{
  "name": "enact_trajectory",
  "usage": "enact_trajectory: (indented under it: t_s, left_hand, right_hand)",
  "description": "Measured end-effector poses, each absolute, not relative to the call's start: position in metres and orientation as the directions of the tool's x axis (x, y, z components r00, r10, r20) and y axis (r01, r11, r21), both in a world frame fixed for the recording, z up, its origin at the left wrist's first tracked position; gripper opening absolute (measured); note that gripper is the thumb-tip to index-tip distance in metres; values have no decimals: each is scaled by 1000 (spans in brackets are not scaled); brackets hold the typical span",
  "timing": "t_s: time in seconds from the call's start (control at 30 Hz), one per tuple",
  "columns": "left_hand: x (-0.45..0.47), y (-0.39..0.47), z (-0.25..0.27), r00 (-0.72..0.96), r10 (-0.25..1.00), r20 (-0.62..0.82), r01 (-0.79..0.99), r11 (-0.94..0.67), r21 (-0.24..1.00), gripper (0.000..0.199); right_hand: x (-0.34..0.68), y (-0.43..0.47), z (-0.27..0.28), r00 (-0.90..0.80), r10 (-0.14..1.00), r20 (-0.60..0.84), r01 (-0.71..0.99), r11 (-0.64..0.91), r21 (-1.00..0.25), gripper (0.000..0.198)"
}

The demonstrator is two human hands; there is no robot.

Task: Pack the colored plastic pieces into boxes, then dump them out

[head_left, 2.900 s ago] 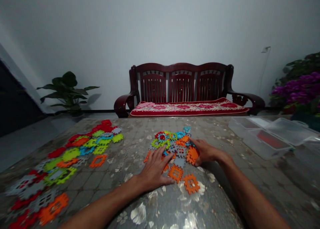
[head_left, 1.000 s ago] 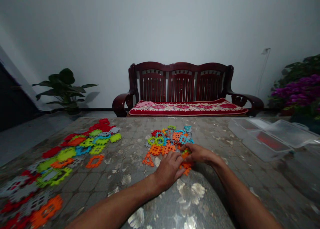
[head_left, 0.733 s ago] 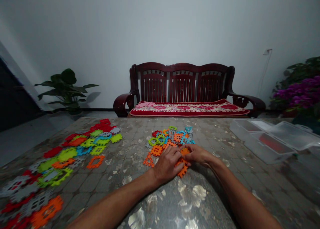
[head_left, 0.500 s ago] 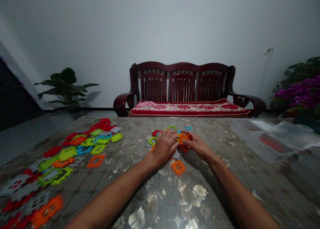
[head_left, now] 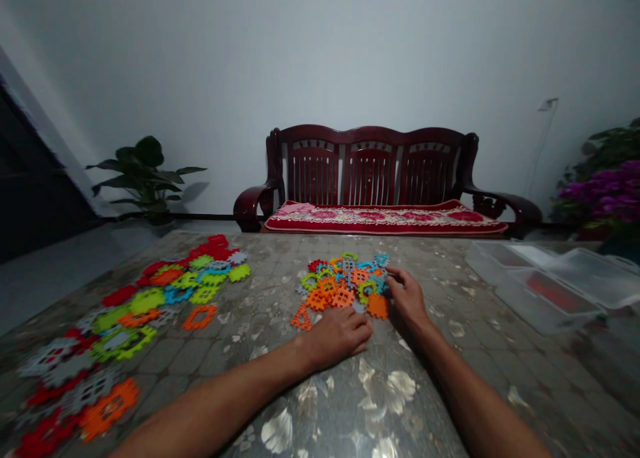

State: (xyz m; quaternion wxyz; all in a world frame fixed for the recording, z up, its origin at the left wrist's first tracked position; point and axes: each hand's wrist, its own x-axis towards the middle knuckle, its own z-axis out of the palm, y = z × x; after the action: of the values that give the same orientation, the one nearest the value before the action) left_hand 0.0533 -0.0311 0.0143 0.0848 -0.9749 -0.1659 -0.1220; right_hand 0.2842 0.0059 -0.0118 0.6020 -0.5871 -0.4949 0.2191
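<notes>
A pile of toothed plastic building tiles in orange, blue, green, red and grey lies in front of me (head_left: 343, 297). Over the near side of this pile, my left hand (head_left: 337, 337) rests low with its fingers curled on an orange building tile (head_left: 370, 326), of which just an edge shows. At the pile's right side is my right hand (head_left: 407, 297), thumb and forefinger apart, beside some blue tiles (head_left: 381, 283). I see nothing held in it. A solid orange tile (head_left: 377, 306) lies left of its wrist, and an orange triangle tile (head_left: 301, 317) at the pile's near left.
More tiles (head_left: 145, 301) spread in a long band on the table's left side. A clear plastic box (head_left: 535, 298) with its lid open and something red inside stands at the right. Behind the patterned table (head_left: 265, 351) is a dark wooden bench (head_left: 367, 171).
My left hand has come off the pile, back toward me, onto the orange tile. The right hand has let go of an orange tile and shifted right. The view turned slightly left.
</notes>
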Motion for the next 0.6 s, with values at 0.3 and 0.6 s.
enact_trajectory:
  t_s: [0.3,0.6]
  left_hand:
    - [52,4,12,762,431,484,499,-867,-13,12]
    - [-8,11,47,290,756,587,822,-511,252,44]
  right_hand:
    - [294,5,-26,449,778,440,511,181,-840,40]
    - [299,5,-26,479,779,404,521,119,-846,44]
